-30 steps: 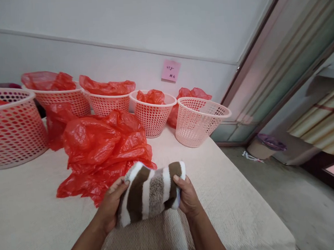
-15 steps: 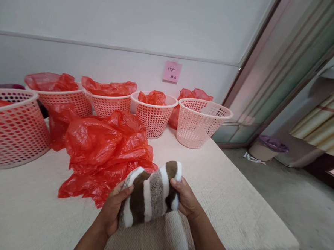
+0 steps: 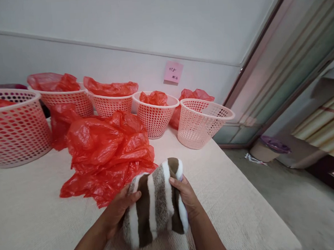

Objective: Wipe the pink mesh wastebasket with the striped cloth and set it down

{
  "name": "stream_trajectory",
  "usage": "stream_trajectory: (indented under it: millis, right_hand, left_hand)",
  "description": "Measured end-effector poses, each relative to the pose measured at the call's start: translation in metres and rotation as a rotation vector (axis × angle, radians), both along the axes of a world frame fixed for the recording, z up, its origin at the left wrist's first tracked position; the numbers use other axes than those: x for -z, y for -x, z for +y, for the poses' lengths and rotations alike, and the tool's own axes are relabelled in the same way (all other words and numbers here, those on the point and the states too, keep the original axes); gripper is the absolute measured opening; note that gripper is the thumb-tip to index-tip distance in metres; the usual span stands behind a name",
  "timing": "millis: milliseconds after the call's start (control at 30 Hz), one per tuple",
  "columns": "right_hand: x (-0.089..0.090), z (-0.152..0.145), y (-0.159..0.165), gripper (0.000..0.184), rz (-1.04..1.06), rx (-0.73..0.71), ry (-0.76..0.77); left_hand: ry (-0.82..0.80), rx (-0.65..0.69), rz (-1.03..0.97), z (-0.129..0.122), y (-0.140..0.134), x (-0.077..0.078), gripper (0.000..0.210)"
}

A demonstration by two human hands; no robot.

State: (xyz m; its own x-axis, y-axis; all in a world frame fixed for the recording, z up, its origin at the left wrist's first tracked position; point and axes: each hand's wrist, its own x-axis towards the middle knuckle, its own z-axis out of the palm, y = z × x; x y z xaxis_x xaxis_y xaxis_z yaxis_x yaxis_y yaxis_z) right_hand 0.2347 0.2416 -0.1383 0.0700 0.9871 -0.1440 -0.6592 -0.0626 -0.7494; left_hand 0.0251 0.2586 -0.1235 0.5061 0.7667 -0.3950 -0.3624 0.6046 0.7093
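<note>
A fluffy cloth [image 3: 159, 201] with brown, grey and white stripes hangs between my two hands above the near part of the table. My left hand [image 3: 119, 207] grips its left side, thumb on the front face. On the right side, my right hand [image 3: 186, 193] pinches the cloth near the upper edge, with the thumb in front. The fingers behind the cloth are hidden. Just beyond it lies a crumpled pile of red plastic bags [image 3: 109, 151], close to the cloth's upper left edge.
Along the wall stand several pink perforated baskets, among them a large one [image 3: 17, 130] at left with red plastic inside and a pale one [image 3: 202, 124] at right. A pink note [image 3: 173, 72] is on the wall. The table [image 3: 240, 211] ends at right; a bin [image 3: 266, 149] stands on the floor.
The cloth has dropped open lower at the front, showing more of its striped face. My left thumb has shifted inward over it; both hands keep their hold.
</note>
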Motion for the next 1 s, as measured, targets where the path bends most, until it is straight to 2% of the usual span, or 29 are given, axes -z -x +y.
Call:
stream_trajectory:
  millis: [67,167,233,267,333,433,500,600,667,767,867,1000]
  right_hand:
    - [-0.004,0.002,0.002,0.045,-0.076,0.089,-0.009]
    - [-0.018,0.002,0.002,0.040,-0.261,0.340,-0.136]
    - [-0.026,0.001,-0.003,0.029,-0.394,0.448,-0.243]
    - [-0.027,0.000,-0.008,0.022,-0.448,0.460,-0.273]
    - [-0.023,-0.003,-0.018,0.015,-0.526,0.422,-0.262]
    - [-0.010,-0.009,-0.033,0.019,-0.596,0.321,-0.176]
    - [-0.002,-0.014,-0.039,0.021,-0.659,0.169,-0.122]
    - [0.002,-0.022,-0.044,0.019,-0.775,-0.158,-0.048]
    - [0.002,-0.026,-0.044,0.020,-0.806,-0.323,-0.044]
    - [0.000,-0.031,-0.046,0.020,-0.840,-0.462,-0.080]
    - [0.000,-0.034,-0.051,0.027,-0.870,-0.499,-0.081]
    - [0.004,-0.038,-0.055,0.048,-0.879,-0.521,-0.034]
  left_hand:
    - [-0.087,-0.059,0.068,0.003,0.001,-0.001,0.060]
    - [-0.316,-0.315,0.171,0.009,0.000,-0.008,0.064]
    - [-0.459,-0.448,0.232,0.011,-0.002,-0.013,0.065]
    - [-0.496,-0.456,0.266,0.010,-0.003,-0.014,0.064]
    - [-0.512,-0.376,0.324,0.007,-0.007,-0.014,0.058]
    - [-0.577,-0.174,0.371,-0.001,-0.009,-0.006,0.054]
    - [-0.615,0.017,0.408,-0.004,-0.008,0.002,0.050]
    - [-0.607,0.260,0.510,-0.007,-0.006,0.009,0.039]
    - [-0.650,0.328,0.563,-0.009,-0.005,0.007,0.033]
    - [-0.753,0.412,0.589,-0.010,-0.003,-0.002,0.029]
    - [-0.744,0.436,0.657,-0.010,0.006,-0.005,0.030]
    - [-0.651,0.426,0.715,-0.010,0.021,0.001,0.025]
